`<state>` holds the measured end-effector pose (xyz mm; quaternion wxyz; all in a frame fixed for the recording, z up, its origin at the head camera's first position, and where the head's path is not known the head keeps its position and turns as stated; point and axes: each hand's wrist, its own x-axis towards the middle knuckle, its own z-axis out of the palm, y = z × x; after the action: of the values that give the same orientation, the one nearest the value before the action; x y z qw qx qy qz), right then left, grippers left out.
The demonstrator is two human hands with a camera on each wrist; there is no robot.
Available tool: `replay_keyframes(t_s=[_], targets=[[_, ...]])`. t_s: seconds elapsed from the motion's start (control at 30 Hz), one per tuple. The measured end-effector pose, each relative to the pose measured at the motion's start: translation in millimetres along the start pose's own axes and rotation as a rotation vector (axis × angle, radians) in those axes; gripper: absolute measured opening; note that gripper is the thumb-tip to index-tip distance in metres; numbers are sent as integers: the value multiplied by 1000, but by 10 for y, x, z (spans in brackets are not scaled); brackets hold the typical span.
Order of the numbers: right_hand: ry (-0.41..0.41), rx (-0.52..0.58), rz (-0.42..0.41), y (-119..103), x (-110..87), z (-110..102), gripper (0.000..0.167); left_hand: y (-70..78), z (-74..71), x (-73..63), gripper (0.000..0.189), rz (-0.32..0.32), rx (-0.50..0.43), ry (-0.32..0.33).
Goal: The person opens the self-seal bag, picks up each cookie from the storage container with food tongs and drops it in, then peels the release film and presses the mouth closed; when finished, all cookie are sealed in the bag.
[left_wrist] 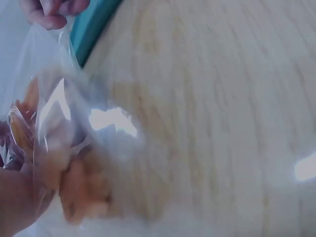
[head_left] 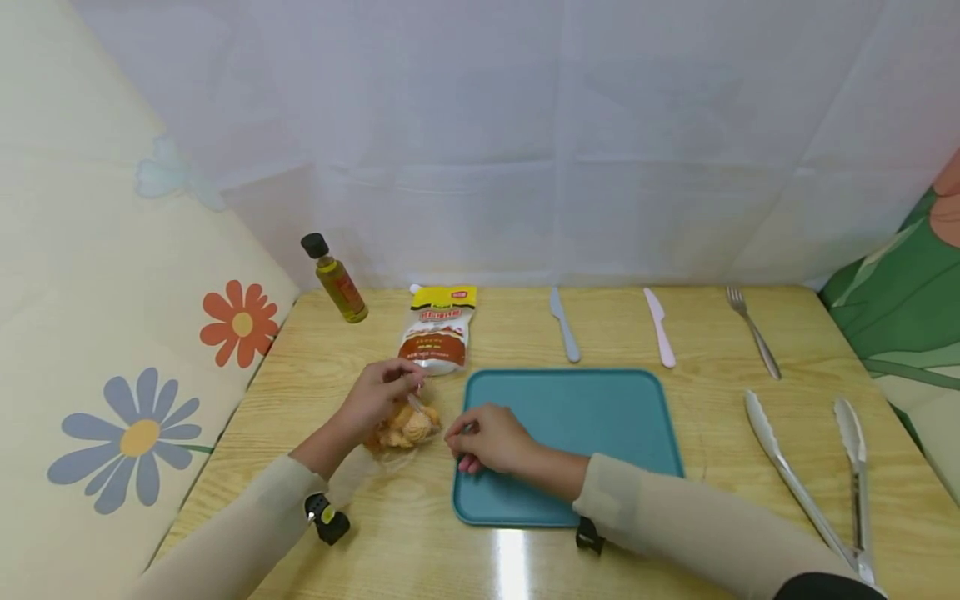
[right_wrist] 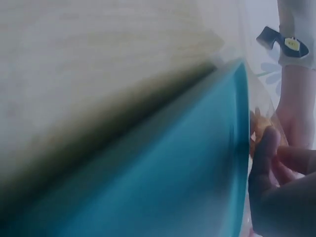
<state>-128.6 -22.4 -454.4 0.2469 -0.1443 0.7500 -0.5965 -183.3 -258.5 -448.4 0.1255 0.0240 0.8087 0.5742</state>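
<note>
A clear plastic bag [head_left: 416, 427] of orange-brown food pieces lies on the table, left of a teal tray [head_left: 600, 417]. At the bag's top, my left hand [head_left: 381, 396] pinches the film. My right hand [head_left: 491, 437] is over the tray's left edge with fingers curled. In the left wrist view, the film of the bag [left_wrist: 54, 103] stretches up to the fingertips of the right hand [left_wrist: 52, 10], which pinch it. The right wrist view has the right hand [right_wrist: 284, 187] beside the tray rim, with some food showing behind it.
Behind the hands are an oil bottle [head_left: 341, 287] and a yellow-and-white food packet [head_left: 437, 329]. Past the tray lie a grey knife [head_left: 566, 325], a pink knife [head_left: 661, 327] and a fork [head_left: 753, 332]. Metal tongs [head_left: 795, 483] rest splayed at the right.
</note>
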Motion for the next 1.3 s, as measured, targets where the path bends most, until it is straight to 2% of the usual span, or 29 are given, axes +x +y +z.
replay_keyframes(t_s=[0.1,0.2,0.33,0.6,0.8,0.97,1.07,1.17,1.3], targets=[[52,-84,-81,-24,7,-78,10,63,-23,-39,27,-18,-52,49],[128,-246,-207,-55,12,-150,10,136,-44,-86,29,-22,-102,95],[238,-437,-373,-128,11,-238,8,244,-56,-160,27,20,-165,153],[298,-513,-561,-385,-20,-403,11,465,-80,-349,15,134,-258,254],[324,-612,-706,-566,-40,-477,11,618,-101,-498,10,180,-354,309],[306,-663,-779,-682,-63,-500,8,711,-78,-597,10,211,-402,329],[295,-688,-791,-724,-74,-503,15,741,-71,-642,11,228,-416,342],[282,-717,-806,-724,-57,-495,26,733,-77,-668,11,245,-427,346],[282,-743,-836,-660,9,-466,24,666,-94,-687,10,248,-418,333]])
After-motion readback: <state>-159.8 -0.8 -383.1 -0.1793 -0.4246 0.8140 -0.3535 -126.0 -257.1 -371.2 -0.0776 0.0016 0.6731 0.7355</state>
